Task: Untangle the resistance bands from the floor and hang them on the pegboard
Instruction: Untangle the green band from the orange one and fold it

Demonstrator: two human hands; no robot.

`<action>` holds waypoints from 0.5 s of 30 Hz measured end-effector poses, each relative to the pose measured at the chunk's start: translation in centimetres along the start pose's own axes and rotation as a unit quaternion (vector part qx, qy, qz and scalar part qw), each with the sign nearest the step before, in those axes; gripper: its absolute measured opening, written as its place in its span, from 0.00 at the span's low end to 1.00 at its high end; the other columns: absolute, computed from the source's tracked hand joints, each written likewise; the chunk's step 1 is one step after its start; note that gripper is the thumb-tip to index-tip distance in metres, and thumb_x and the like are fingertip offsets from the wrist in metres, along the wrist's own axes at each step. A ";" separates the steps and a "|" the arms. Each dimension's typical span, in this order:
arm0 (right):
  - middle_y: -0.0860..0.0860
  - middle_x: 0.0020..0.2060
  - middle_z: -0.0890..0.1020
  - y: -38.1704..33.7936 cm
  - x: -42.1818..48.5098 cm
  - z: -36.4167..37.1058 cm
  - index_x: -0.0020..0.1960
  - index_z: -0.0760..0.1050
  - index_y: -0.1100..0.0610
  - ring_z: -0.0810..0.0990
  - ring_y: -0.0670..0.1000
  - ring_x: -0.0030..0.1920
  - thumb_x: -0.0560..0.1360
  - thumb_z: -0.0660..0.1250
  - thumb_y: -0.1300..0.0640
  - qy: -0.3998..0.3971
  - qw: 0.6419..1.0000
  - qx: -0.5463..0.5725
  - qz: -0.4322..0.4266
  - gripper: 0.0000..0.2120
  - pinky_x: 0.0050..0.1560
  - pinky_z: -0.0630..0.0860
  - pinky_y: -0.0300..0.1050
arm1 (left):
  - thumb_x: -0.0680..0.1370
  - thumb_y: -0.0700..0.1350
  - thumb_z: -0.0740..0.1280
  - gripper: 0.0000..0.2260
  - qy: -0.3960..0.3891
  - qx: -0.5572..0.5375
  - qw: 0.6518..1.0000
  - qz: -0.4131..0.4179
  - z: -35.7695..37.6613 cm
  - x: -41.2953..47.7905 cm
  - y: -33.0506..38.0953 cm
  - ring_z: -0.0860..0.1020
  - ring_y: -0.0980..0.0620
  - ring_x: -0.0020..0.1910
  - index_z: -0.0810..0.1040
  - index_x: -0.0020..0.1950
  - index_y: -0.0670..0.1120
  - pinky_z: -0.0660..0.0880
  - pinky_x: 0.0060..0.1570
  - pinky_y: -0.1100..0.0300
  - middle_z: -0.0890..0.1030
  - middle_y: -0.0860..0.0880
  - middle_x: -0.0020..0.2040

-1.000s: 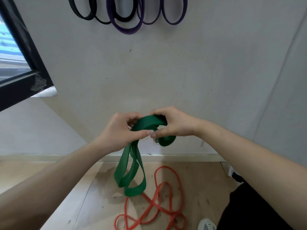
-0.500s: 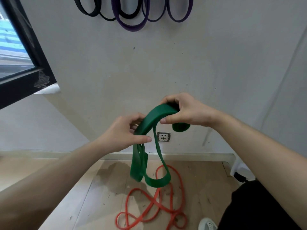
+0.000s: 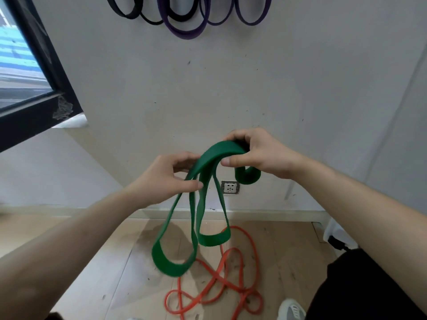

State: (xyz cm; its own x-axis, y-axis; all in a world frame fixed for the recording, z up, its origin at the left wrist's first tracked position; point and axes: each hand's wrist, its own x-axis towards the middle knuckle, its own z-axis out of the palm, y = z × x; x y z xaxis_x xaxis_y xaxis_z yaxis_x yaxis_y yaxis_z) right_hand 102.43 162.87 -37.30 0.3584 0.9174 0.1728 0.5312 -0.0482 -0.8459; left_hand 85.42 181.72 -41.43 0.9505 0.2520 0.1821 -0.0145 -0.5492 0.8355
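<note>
A wide green resistance band [image 3: 203,162] is held in the air in front of the wall. My right hand [image 3: 261,153] grips its top, and a short curl of band sticks out below the fist. My left hand [image 3: 166,179] pinches the strands a little lower and to the left. Two green loops hang down from my hands above the floor. On the wooden floor below lies a tangled orange band [image 3: 221,282]. Black and purple bands [image 3: 184,21] hang on the wall at the top; their pegs are out of view.
A dark window frame [image 3: 46,72] juts out at the left. A wall socket [image 3: 230,187] sits low on the wall behind the green band. My grey shoe [image 3: 291,310] and black trouser leg [image 3: 360,289] are at the bottom right.
Both hands have moved apart, the right one up and to the right. The green band has opened from a bunched bundle into two separate hanging loops.
</note>
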 end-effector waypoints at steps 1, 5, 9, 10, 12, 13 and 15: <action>0.50 0.43 0.84 0.0 0.0 0.2 0.56 0.81 0.59 0.82 0.45 0.43 0.73 0.76 0.62 0.009 1.000 0.020 -0.003 0.12 0.47 0.77 0.37 | 0.72 0.36 0.77 0.22 -0.001 -0.019 1.000 -0.007 0.4 -0.1 0.0 0.82 0.57 0.59 0.81 0.62 0.51 0.80 0.60 0.52 0.86 0.55 0.55; 0.48 0.41 0.84 -0.2 0.0 0.6 0.55 0.81 0.59 0.81 0.44 0.43 0.74 0.74 0.64 0.044 0.993 0.106 -0.013 0.10 0.48 0.77 0.38 | 0.72 0.39 0.78 0.20 -0.011 -0.092 0.995 -0.037 2.0 -0.3 0.0 0.83 0.52 0.58 0.81 0.62 0.49 0.79 0.62 0.49 0.86 0.50 0.56; 0.44 0.39 0.83 -0.6 -0.2 0.6 0.52 0.80 0.58 0.80 0.44 0.42 0.75 0.72 0.65 0.074 0.986 0.148 -0.031 0.07 0.47 0.76 0.38 | 0.70 0.43 0.79 0.21 0.029 -0.131 0.990 -0.050 3.8 -0.1 0.6 0.84 0.55 0.56 0.79 0.60 0.47 0.77 0.61 0.58 0.86 0.48 0.55; 0.44 0.38 0.83 -0.7 -0.3 0.6 0.52 0.80 0.57 0.80 0.44 0.42 0.75 0.72 0.65 0.081 0.984 0.154 -0.038 0.07 0.47 0.76 0.39 | 0.70 0.42 0.79 0.21 0.041 -0.141 0.988 -0.049 4.2 0.0 0.8 0.84 0.56 0.56 0.78 0.61 0.48 0.78 0.60 0.59 0.86 0.49 0.55; 0.43 0.38 0.83 -1.0 -0.4 0.5 0.52 0.80 0.57 0.80 0.45 0.41 0.75 0.71 0.64 0.097 0.980 0.169 -0.048 0.07 0.47 0.76 0.40 | 0.70 0.42 0.80 0.22 0.060 -0.144 0.987 -0.041 4.9 0.3 1.2 0.83 0.57 0.57 0.77 0.62 0.48 0.78 0.60 0.58 0.86 0.51 0.55; 0.44 0.38 0.83 -1.1 -0.5 0.5 0.52 0.80 0.58 0.80 0.44 0.41 0.75 0.71 0.65 0.104 0.978 0.172 -0.053 0.07 0.47 0.77 0.39 | 0.70 0.43 0.80 0.23 0.071 -0.139 0.987 -0.035 5.2 0.5 1.5 0.83 0.58 0.56 0.77 0.61 0.49 0.79 0.59 0.58 0.85 0.52 0.55; 0.44 0.39 0.83 -1.2 -0.6 0.4 0.54 0.80 0.60 0.81 0.43 0.42 0.75 0.71 0.65 0.110 0.977 0.172 -0.061 0.08 0.47 0.77 0.38 | 0.69 0.44 0.81 0.25 0.087 -0.124 0.988 -0.021 5.8 0.8 1.9 0.82 0.60 0.57 0.76 0.61 0.51 0.80 0.56 0.59 0.83 0.54 0.57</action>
State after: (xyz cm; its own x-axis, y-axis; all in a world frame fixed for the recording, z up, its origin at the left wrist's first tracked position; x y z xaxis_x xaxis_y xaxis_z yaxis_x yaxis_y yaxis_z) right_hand 101.29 162.49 -36.57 0.4849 0.7992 0.3552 0.3043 0.2266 -0.9252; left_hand 87.90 176.25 -42.66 0.8842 0.4156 0.2133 -0.0725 -0.3289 0.9416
